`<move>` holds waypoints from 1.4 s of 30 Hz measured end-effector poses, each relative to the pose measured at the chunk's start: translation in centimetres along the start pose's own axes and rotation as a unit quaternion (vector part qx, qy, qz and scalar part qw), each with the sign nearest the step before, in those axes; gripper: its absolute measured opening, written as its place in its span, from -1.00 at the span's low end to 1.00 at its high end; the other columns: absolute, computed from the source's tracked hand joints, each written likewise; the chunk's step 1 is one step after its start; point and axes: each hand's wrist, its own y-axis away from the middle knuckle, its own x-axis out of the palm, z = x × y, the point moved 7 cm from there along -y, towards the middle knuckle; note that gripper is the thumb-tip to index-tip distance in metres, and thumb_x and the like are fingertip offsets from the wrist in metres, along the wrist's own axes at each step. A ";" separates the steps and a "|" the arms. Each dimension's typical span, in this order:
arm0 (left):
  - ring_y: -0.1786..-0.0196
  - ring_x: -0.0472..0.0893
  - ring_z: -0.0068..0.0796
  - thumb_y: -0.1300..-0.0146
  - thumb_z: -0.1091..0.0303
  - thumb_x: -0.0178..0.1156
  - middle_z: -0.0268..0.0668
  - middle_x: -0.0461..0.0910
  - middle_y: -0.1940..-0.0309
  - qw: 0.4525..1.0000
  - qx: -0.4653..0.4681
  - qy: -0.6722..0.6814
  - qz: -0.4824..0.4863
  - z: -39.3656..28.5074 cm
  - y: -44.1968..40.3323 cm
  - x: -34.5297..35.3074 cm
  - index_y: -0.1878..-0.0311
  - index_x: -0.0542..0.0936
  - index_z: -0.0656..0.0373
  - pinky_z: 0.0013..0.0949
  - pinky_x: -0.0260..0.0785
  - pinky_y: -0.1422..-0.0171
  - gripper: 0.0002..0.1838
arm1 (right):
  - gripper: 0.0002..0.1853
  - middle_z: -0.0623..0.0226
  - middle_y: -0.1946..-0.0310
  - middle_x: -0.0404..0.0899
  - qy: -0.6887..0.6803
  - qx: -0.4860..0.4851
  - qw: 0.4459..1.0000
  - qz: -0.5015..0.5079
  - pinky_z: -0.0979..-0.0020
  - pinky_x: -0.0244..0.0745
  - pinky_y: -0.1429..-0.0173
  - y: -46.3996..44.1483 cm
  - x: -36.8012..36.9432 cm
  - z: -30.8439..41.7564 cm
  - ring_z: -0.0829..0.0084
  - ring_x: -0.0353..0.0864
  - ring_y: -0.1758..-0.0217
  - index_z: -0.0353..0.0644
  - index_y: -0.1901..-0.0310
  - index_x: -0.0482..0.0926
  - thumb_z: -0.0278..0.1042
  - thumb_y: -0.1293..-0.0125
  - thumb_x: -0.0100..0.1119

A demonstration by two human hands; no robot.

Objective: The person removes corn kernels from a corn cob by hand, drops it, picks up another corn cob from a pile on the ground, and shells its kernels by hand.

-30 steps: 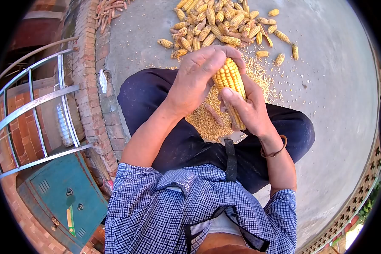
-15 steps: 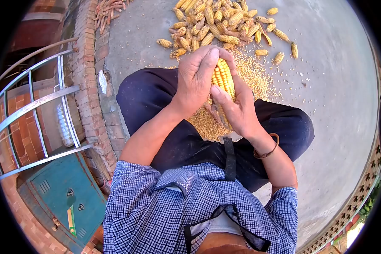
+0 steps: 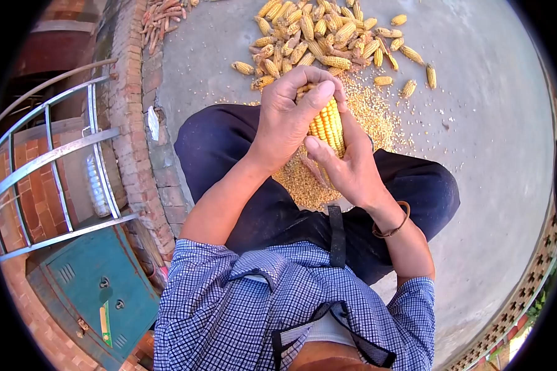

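A yellow corn cob (image 3: pixel 328 128) is held between both hands above the lap, its kernel rows facing up. My left hand (image 3: pixel 289 114) wraps over its far end, with the thumb lying across the top. My right hand (image 3: pixel 351 159) grips the near right side, thumb pressed along the kernels. Below the hands, loose corn kernels (image 3: pixel 306 185) lie heaped between the legs, with a reddish bare cob partly visible among them. More kernels (image 3: pixel 377 114) spread over the ground beyond the right hand.
A pile of corn cobs (image 3: pixel 328 34) lies ahead on the concrete floor (image 3: pixel 489 123). Bare reddish cobs (image 3: pixel 161 18) sit at the far left, by a brick edging (image 3: pixel 130 111). At left are a metal railing (image 3: pixel 56 151) and a green metal cabinet (image 3: pixel 99 284).
The left thumb has shifted from the cob's far tip to lie lower across its kernels. The cob sits slightly lower in the view, and the right hand still grips it.
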 end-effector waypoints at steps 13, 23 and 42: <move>0.22 0.61 -0.41 -0.49 0.37 -0.09 -0.20 0.59 0.30 0.997 -0.013 0.075 -0.006 -0.4 0.0 -0.3 0.07 0.56 0.32 -0.36 0.51 0.05 -0.74 | -0.44 0.11 -0.01 0.54 -0.111 0.037 0.993 0.036 0.35 0.42 -0.19 0.7 0.9 -0.1 0.40 0.53 -0.08 -0.45 -0.23 0.33 -0.24 -0.36 0.22; 0.25 0.62 -0.55 -0.54 0.37 -0.12 -0.27 0.62 0.32 0.994 -0.003 0.105 -0.003 0.1 -0.3 -0.5 0.04 0.55 0.28 -0.48 0.52 0.13 -0.74 | -0.45 0.07 0.14 0.60 -0.034 0.025 0.999 -0.012 0.32 0.50 -0.03 0.8 0.5 0.3 0.36 0.61 0.09 -0.46 -0.19 0.35 -0.27 -0.31 0.27; 0.29 0.60 -0.59 -0.53 0.33 -0.08 -0.27 0.62 0.35 0.997 0.008 0.065 -0.043 0.1 -0.3 -1.0 0.13 0.57 0.30 -0.48 0.48 0.15 -0.73 | -0.22 -0.16 -0.18 0.45 0.025 -0.084 0.996 -0.024 0.20 0.36 -0.33 1.1 1.0 0.9 0.09 0.50 -0.28 -0.51 -0.41 0.08 -0.35 -0.28 0.25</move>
